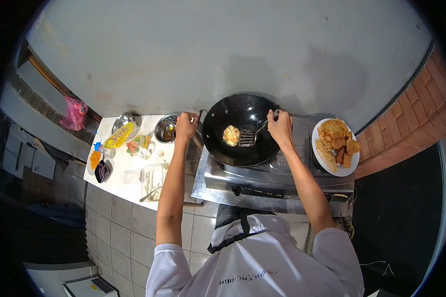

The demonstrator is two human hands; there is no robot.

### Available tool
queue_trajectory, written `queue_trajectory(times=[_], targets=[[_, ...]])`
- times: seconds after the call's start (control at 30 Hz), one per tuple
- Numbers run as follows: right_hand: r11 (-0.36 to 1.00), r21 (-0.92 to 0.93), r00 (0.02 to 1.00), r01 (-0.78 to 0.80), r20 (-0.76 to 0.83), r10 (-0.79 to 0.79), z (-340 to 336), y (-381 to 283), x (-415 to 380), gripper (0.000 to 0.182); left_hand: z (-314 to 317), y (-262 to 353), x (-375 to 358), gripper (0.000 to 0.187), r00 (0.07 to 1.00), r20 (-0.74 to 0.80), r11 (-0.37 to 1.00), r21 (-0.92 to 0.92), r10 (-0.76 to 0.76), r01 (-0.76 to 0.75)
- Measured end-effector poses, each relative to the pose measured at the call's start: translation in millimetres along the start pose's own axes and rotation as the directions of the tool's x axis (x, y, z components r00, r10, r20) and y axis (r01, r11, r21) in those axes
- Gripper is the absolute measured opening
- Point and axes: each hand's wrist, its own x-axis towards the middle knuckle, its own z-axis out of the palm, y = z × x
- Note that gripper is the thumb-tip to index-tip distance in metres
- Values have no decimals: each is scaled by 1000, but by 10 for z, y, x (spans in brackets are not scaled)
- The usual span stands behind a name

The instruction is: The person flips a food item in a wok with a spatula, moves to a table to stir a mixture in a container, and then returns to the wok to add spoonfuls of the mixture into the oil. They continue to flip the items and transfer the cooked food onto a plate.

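A black wok (233,154) sits on the stove's left side. My left hand (187,125) is closed by the wok's left handle, which it seems to grip. In my right hand (281,127) is the handle of a slotted spatula (248,139), its head down in the wok. Touching or just left of the spatula's head lies a small pale yellow and brown piece of food (231,135). Right of the wok, a white plate (320,157) is piled with golden fried food (338,136).
On the left stands a white table (126,190) with metal bowls (162,129), a yellow packet (119,136), a dark bowl (102,172) and a clear container (152,180). The steel stove (262,182) stands against the grey wall (233,54). A brick ledge (396,133) is at right.
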Motion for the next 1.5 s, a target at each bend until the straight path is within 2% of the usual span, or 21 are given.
queue_trajectory(times=[0.07,0.17,0.23,0.3,0.4,0.53,0.77,0.97,1.07,1.13,1.2,1.33,1.4,1.5], targets=[[999,4,999,-40,20,40,0,-9,-21,33,-36,44,-19,33,1000,10,1000,26,13,-13],[999,-44,998,10,56,-7,-4,-20,-54,33,18,-26,-8,34,999,-10,998,48,43,-43],[1000,10,1000,4,13,-4,-7,-34,-40,34,-6,25,-17,34,997,-45,997,43,60,-58],[1000,7,1000,7,16,-8,15,-4,-39,34,-39,63,-33,34,1000,12,1000,21,2,-2],[1000,10,1000,1,15,-1,33,44,-42,34,-14,12,-25,33,998,-16,998,37,57,-57],[998,45,999,-42,8,41,37,52,-40,34,-3,9,-14,34,1000,-11,999,32,26,-26],[998,15,998,-64,-11,64,-123,-113,-21,33,29,-18,1,34,998,-46,998,50,42,-40],[994,-71,996,78,-48,-81,-146,-301,12,31,-2,42,-16,34,997,-63,996,78,54,-49],[990,-68,993,120,-3,-121,-96,-471,98,29,-21,92,-26,35,996,-72,994,98,45,-38],[971,-124,979,206,40,-202,-33,-656,141,26,-49,122,-26,36,997,-73,994,107,35,-27],[965,-108,969,238,97,-228,79,-887,156,25,-79,151,-1,38,982,-187,988,140,-34,61],[926,-92,912,367,233,-338,245,-1176,174,25,-355,281,60,39,958,-260,981,119,-120,155],[921,-84,909,379,223,-354,270,-1187,216,24,-477,303,89,42,925,-343,979,54,-164,194],[923,-86,920,375,152,-360,191,-1103,287,22,-616,279,94,42,910,-366,975,33,-194,221]])
